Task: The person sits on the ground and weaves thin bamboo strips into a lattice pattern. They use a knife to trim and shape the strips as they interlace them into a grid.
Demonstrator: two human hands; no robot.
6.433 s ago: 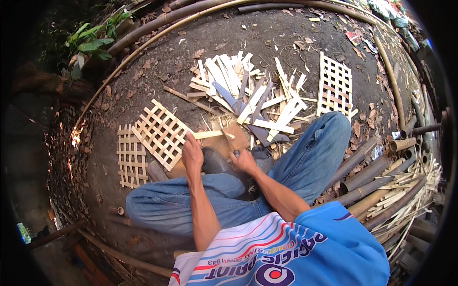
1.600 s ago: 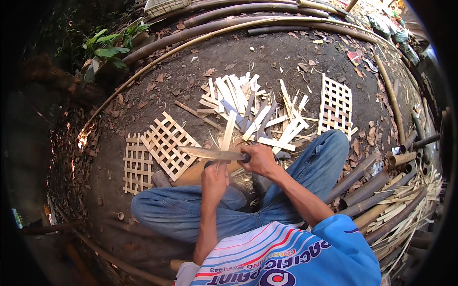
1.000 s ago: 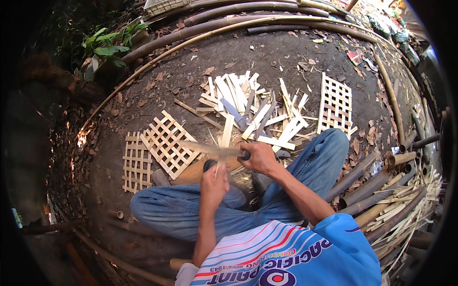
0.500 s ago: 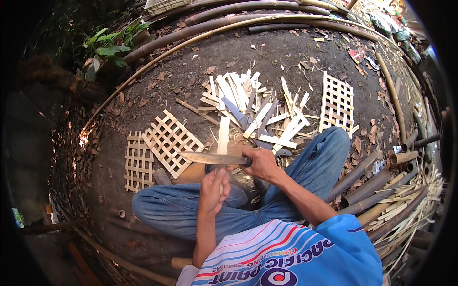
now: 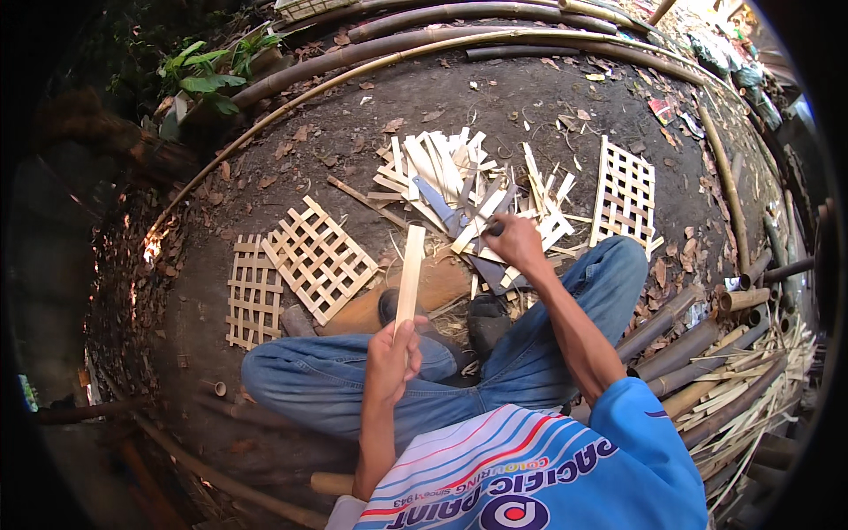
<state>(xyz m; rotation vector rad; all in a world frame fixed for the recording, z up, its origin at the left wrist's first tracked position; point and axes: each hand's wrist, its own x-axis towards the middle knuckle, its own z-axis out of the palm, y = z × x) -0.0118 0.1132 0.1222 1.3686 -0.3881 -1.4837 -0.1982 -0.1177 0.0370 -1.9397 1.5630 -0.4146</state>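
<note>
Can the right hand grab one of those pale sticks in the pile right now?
Probably not: the right hand is close to the pale sticks, but it's wrapped around a dark handle, so it doesn't look free.

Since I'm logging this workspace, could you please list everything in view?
lattice panels: three, pale, two left, one right
loose strips: many, pale and dark, upper centre
blade: one, blue, among loose strips
wooden block: one, brown, centre
bamboo poles: several, brown, far edge, right
splint heap: one, pale, right
plants: several, green, upper left
crate: one, pale, top edge
dry leaves: many, brown, scattered
held strip: one, pale, centre
knife: one, dark-handled, right of centre
shoes: two, dark, centre
jeans: one pair, blue, lower centre
shirt: one, blue-white, bottom
left hand: one, bare, on held strip
right hand: one, bare, on knife
</note>
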